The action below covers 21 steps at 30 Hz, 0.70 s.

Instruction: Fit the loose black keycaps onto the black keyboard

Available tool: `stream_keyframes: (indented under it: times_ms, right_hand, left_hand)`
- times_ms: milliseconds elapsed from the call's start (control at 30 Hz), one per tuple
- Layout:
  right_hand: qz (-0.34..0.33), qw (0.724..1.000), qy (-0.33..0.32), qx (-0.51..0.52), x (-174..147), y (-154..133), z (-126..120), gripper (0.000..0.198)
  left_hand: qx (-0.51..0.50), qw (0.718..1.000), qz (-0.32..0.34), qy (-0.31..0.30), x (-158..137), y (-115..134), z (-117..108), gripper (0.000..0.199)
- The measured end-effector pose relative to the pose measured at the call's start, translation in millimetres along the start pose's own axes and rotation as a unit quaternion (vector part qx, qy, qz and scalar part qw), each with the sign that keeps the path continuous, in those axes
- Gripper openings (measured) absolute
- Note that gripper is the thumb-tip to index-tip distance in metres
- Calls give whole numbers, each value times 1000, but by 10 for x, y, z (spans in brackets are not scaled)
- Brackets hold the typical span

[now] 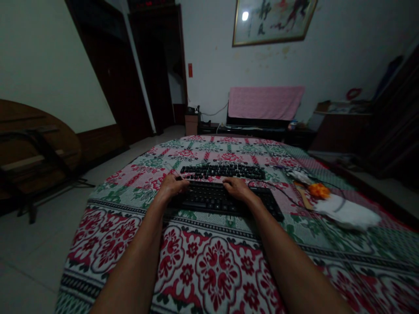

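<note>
A black computer keyboard (212, 198) lies on the patterned cloth in front of me, its far edge between my hands. My left hand (173, 186) is closed at its far left corner, the thumb over the keys. Farther right, my right hand (236, 187) has its fingers curled at the far edge, near the middle. Just beyond the keyboard, loose black keycaps (222, 170) are laid out in rows on the cloth. A thin black cable (278, 188) runs off to the right. The dim light blurs the fingertips.
Red, green and white cloth (218, 266) covers the surface. At the right are a white bag (348, 211), an orange fluffy item (319, 190) and a flat tan piece (303, 196). A folded round table (39, 131) leans at the left. A pink towel (266, 102) hangs at the back.
</note>
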State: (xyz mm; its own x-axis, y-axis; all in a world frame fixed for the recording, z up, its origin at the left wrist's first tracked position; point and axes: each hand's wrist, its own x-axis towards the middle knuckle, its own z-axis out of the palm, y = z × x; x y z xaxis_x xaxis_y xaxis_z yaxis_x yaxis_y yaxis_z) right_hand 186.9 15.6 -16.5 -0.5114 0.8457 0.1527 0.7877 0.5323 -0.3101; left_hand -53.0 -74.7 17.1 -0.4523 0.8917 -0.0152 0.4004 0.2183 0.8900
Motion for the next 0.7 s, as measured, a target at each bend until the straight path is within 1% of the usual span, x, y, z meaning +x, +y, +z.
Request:
stream_keyframes:
  times_ms: [33, 67, 133, 200, 300, 367, 567, 700]
  right_hand:
    - [-2, 1000, -5, -3, -5, 29, -6, 29]
    - [-5, 1000, -9, -5, -8, 57, -10, 28]
    - [-10, 1000, -9, 1, -8, 104, -10, 27]
    - [-8, 1000, -3, 19, 2, 137, 3, 27]
    - [-7, 999, -8, 34, 33, 163, 33, 27]
    - [1, 1000, -10, 27, 59, 164, 51, 27]
    - [70, 997, -8, 9, 94, 105, 67, 29]
    - [109, 994, 6, 9, 72, -22, 53, 31]
  left_hand:
    - [2, 1000, -4, -13, 6, -7, -18, 9]
    - [4, 1000, -10, -14, 12, -13, -38, 8]
    - [10, 1000, -22, -3, 24, -27, -75, 9]
    - [6, 999, -35, -6, 34, -42, -99, 11]
    - [-5, 999, -44, -28, 53, -67, -105, 14]
    - [-4, 998, -40, -42, 70, -84, -100, 13]
    - [2, 997, -45, -56, 88, -94, -82, 11]
    - [2, 996, -26, -83, 70, -73, -66, 9]
